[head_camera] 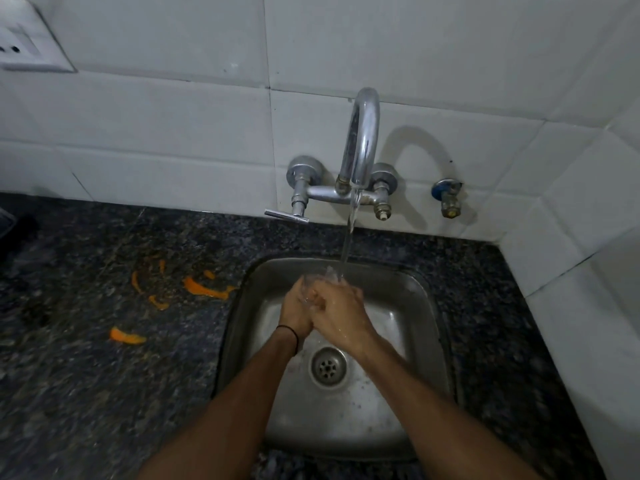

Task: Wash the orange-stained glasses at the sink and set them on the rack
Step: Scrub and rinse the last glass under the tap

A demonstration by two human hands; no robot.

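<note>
Sink (417,308), glass (320,276) mostly behind hands (337,306)

We see our left forearm (221,410) at 7 o'clock and our right forearm (433,410) at 5 o'clock, both bare as far as the frame shows them. A thin black band (289,331) circles the wrist just below our left hand (298,308). The back of our right hand (341,310) glistens with water.

No text, label, brand or number can be read anywhere: the wall switch plate (29,43), the tap (360,140), the blue-capped valve (447,195) and the steel sink (247,341) show no legible marking.
</note>
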